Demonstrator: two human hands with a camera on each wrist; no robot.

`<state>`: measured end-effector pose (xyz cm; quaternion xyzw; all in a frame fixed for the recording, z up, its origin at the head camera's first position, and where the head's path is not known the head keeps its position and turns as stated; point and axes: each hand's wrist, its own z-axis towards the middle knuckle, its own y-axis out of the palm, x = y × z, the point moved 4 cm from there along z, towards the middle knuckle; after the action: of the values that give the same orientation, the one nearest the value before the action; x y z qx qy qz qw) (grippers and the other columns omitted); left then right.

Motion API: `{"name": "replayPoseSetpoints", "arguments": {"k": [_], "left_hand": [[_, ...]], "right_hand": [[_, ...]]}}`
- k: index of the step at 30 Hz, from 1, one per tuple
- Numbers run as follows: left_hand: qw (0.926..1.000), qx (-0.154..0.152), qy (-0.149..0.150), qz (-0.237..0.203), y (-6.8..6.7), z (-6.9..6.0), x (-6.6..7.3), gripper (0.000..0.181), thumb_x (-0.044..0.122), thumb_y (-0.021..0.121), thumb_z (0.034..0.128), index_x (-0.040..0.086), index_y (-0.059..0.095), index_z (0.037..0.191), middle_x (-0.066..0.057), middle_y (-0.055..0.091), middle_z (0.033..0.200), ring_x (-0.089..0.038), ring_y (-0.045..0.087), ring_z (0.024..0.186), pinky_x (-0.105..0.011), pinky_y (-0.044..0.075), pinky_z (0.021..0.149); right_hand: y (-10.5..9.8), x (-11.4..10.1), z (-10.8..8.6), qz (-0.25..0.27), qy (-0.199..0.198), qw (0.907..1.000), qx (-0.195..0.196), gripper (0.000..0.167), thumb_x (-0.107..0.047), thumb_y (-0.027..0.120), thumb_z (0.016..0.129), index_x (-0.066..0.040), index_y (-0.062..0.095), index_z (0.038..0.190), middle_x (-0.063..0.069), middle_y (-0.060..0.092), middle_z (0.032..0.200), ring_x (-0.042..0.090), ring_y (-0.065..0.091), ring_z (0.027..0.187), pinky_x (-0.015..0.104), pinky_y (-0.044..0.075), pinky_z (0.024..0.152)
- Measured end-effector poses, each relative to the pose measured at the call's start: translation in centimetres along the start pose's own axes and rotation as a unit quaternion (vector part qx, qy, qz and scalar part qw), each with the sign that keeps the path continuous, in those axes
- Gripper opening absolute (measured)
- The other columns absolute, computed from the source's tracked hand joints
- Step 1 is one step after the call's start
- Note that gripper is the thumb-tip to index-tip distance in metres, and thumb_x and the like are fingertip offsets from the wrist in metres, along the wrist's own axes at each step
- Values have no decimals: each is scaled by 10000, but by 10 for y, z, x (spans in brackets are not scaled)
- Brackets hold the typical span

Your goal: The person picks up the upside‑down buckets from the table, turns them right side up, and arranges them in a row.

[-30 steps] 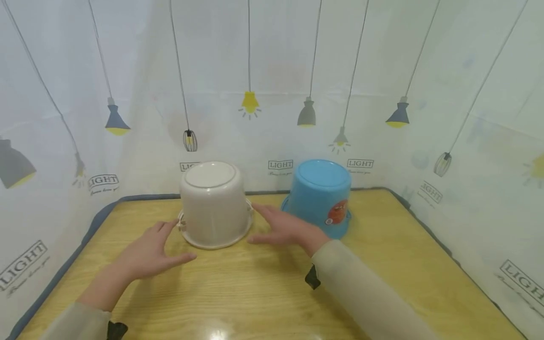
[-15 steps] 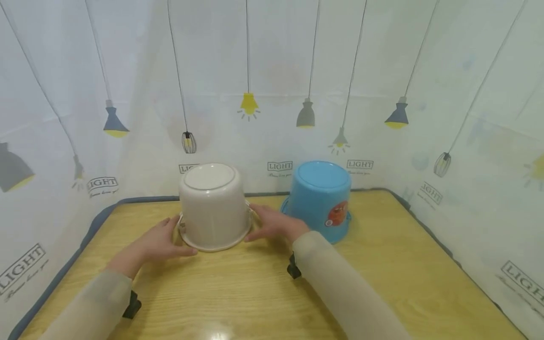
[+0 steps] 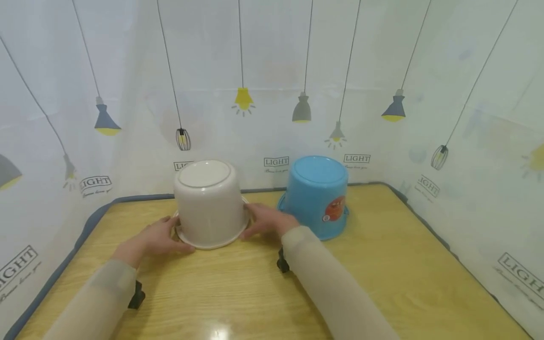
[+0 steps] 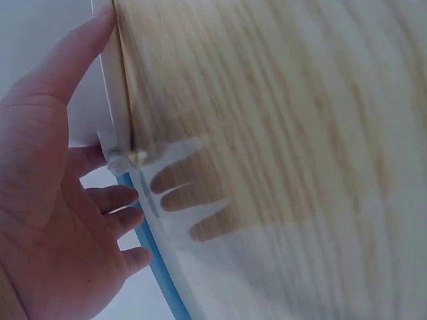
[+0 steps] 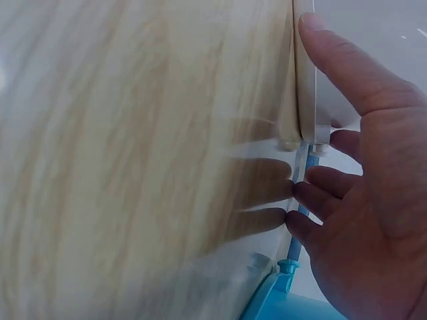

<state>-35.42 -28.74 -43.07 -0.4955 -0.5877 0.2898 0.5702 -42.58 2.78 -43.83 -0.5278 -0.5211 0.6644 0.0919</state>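
With our left hand and our right hand we hold, between thumb and fingers, the white bucket, which stands upside down on the wood-patterned table, near the blue bucket.

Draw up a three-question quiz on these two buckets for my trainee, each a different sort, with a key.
1. True or false: the white bucket stands upright, its open end facing up from the table.

2. Fill in: from the person's viewpoint, the blue bucket stands to the ____ of the white bucket.

3. Which bucket is between the left hand and right hand? A) blue B) white C) neither

Key: 1. False; it is upside down. 2. right. 3. B.
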Motion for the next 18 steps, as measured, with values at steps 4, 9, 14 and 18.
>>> {"name": "replayPoseSetpoints", "arguments": {"k": [4,9,14,18], "left_hand": [[10000,-76,-15,-46,0,1,0,1282,735,838,837,23,254,1730,-454,231,1707,-719,287,1529,-893,231,1209],[9997,-125,52,-188,1,3,-2,1262,712,847,846,20,264,1726,-425,278,1709,-686,312,1539,-863,275,1222],[9988,-132,195,-422,2,6,-4,1252,666,867,856,-5,257,1720,-394,284,1725,-654,302,1567,-814,303,1250],[9974,-125,309,-635,3,7,-4,1246,622,889,858,-26,256,1714,-368,300,1734,-633,284,1587,-788,282,1277]], "right_hand": [[1,0,3,11,130,9999,-15,1167,-437,993,795,-320,317,1740,9,406,1778,283,381,1648,541,281,1382],[2,0,4,351,308,9989,-21,1174,-393,998,801,-286,308,1744,7,371,1796,283,343,1668,532,253,1393],[4,-1,3,492,357,9982,-25,1203,-377,987,820,-325,240,1762,-4,330,1814,291,308,1684,549,228,1398],[5,-2,2,322,391,9987,-41,1203,-392,974,837,-379,207,1763,-22,314,1819,283,295,1690,544,220,1400]]}}
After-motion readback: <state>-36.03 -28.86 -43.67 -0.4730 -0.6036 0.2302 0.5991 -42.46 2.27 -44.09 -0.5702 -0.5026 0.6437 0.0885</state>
